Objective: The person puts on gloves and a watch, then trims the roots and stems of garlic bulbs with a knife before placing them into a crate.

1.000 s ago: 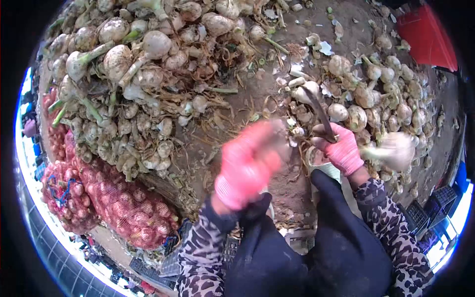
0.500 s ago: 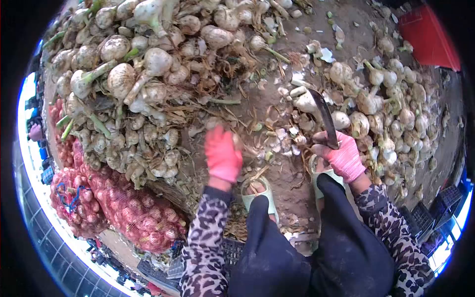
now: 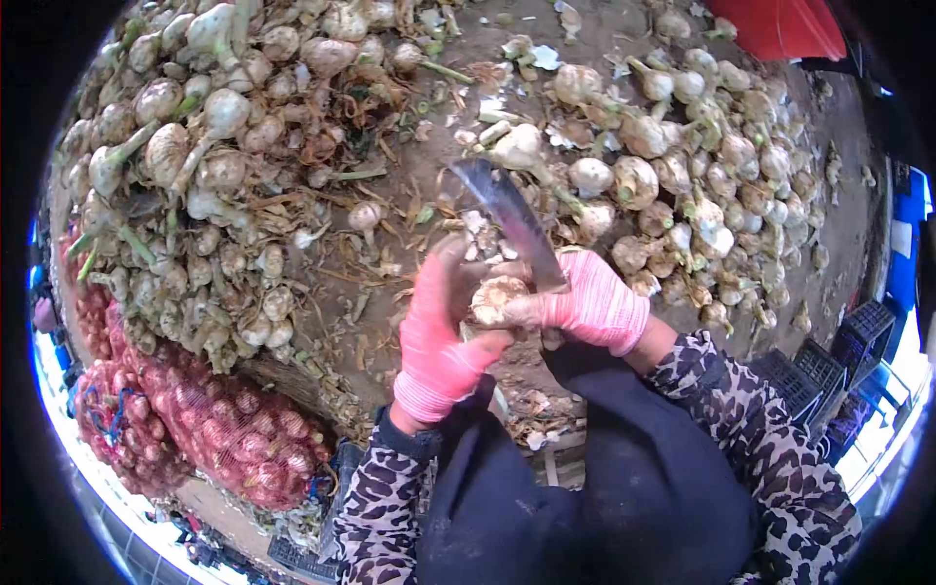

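A garlic bulb (image 3: pixel 497 298) with its cut or root face turned up sits between my two pink-gloved hands, above my lap. My left hand (image 3: pixel 441 336) curls round it from the left, its fingers partly blurred. My right hand (image 3: pixel 597 300) grips a knife (image 3: pixel 509 212) with a dark, curved blade that points up and left past the bulb. The right thumb reaches over to the bulb; the knife's handle is hidden in the glove. Just beyond the hands, peeled scraps and a white bulb (image 3: pixel 518 146) lie on the ground.
A large heap of untrimmed garlic (image 3: pixel 161 156) rises at left; another garlic pile (image 3: pixel 673 175) spreads at right. Red mesh sacks (image 3: pixel 229 429) full of bulbs lie lower left. Black crates (image 3: pixel 780 385) stand at right, and a red object (image 3: pixel 785 29) is at top right.
My left hand has come up from the ground at the heap's edge with a garlic bulb. My right hand has brought the knife left to it. The view has shifted right.
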Available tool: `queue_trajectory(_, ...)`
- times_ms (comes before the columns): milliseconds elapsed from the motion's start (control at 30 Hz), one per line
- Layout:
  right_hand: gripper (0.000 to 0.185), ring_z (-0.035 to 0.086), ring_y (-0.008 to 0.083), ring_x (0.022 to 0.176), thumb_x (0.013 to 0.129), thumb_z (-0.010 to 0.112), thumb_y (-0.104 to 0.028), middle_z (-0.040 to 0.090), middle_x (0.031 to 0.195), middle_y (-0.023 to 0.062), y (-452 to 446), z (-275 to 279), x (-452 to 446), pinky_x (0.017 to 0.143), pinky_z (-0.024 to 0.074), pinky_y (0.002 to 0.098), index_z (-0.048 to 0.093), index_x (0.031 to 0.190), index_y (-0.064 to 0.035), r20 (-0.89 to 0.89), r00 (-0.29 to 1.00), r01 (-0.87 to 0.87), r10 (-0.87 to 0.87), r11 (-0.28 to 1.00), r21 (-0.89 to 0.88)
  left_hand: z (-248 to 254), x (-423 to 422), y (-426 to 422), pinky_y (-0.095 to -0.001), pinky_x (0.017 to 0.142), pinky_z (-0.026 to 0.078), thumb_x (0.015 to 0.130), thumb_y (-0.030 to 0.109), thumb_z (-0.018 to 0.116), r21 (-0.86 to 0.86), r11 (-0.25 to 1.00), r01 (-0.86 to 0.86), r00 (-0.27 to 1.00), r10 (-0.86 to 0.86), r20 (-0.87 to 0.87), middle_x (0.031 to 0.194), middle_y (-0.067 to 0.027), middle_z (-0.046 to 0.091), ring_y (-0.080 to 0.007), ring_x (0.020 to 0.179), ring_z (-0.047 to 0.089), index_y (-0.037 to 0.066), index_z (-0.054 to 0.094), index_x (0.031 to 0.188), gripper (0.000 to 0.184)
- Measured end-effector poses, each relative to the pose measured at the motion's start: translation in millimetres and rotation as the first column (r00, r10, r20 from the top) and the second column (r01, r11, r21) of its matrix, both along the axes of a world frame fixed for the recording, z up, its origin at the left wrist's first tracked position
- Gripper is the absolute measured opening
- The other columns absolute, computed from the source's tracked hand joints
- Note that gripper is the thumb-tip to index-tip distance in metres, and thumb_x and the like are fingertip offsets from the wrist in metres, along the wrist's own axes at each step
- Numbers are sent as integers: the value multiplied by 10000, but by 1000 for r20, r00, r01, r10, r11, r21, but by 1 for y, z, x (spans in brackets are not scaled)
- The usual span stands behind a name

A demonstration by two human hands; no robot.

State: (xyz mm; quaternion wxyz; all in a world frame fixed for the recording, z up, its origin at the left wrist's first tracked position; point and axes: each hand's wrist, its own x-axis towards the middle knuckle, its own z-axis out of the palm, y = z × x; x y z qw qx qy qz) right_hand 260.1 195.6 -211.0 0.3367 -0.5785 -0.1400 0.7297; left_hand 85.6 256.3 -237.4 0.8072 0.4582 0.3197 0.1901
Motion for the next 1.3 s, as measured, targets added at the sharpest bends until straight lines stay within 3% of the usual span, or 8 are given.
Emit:
queue_trajectory(200, 401, 602, 109, 775, 749, 719, -236, 655, 865, 29, -16, -7, 8, 698, 480, 274, 601, 1078, -39, 216, 975, -113, 43, 940, 322, 13, -5, 3, -316, 911, 422, 683, -29, 653, -359, 933, -19, 990, -32, -136, 1145, -110, 548, -188, 1057, 533, -17, 406, 1261, 628)
queue_trajectory(267, 420, 628, 227, 773, 683, 705, -167, 629, 840, 74, -16, -1, 14, 674, 487, 337, 575, 1062, -43, 873, 480, -599, 91, 761, 250, 8, -12, 8, -302, 897, 428, 696, -43, 624, -230, 973, -1, 991, -31, -131, 1107, -100, 564, -175, 1026, 540, -10, 426, 1229, 570)
queue_trajectory(433, 391, 579, 269, 728, 606, 666, -136, 537, 743, 74, -14, 3, 0, 615, 456, 378, 569, 975, -51, 958, 272, -769, 89, 619, 161, 17, 1, 3, -272, 843, 452, 634, 39, 761, 60, 997, 56, 984, -45, -173, 1012, -78, 591, -143, 936, 570, 37, 473, 1153, 594)
queue_trajectory(833, 190, 568, 298, 753, 662, 583, -121, 532, 751, 108, -9, -40, -5, 641, 450, 394, 521, 836, -80, 916, 400, -674, -15, 673, 305, 10, 3, -4, -279, 726, 478, 593, 154, 787, 147, 988, 42, 876, 35, -481, 816, -63, 635, -136, 783, 599, 24, 589, 980, 454)
queue_trajectory(933, 118, 602, 307, 713, 786, 588, -144, 593, 700, 126, -11, -82, 32, 657, 488, 373, 563, 819, -33, 783, 603, -120, 151, 988, -98, 62, 2, 12, -247, 725, 464, 587, 115, 743, 92, 928, 362, 919, -338, -205, 817, -37, 630, -96, 799, 580, 17, 614, 959, 405)
queue_trajectory(1067, 239, 598, 104, 690, 784, 693, -245, 653, 748, 43, 5, -29, 8, 640, 477, 259, 655, 888, -33, 183, 934, 274, -308, 943, 191, 23, 16, 13, -272, 797, 461, 578, 17, 720, -51, 994, -99, 949, 79, -307, 933, -68, 617, -161, 836, 599, 0, 543, 1114, 564)
queue_trajectory(1233, 351, 577, 87, 807, 716, 755, -133, 655, 885, 60, 3, -20, -3, 736, 475, 248, 633, 1026, -23, 46, 980, 189, -195, 976, 108, -3, 6, 10, -345, 951, 389, 595, 78, 787, 637, 736, 231, 887, 111, -449, 1301, -135, 415, -199, 1145, 460, 5, 412, 1292, 795)
queue_trajectory(1300, 368, 579, 95, 828, 716, 756, -137, 654, 902, 58, 2, -23, -7, 746, 475, 254, 629, 1042, -26, 81, 978, 171, -193, 961, 218, 1, 4, 2, -333, 953, 387, 663, 121, 759, -97, 957, -274, 938, 243, -249, 1305, -144, 414, -215, 1153, 458, -11, 407, 1293, 734)
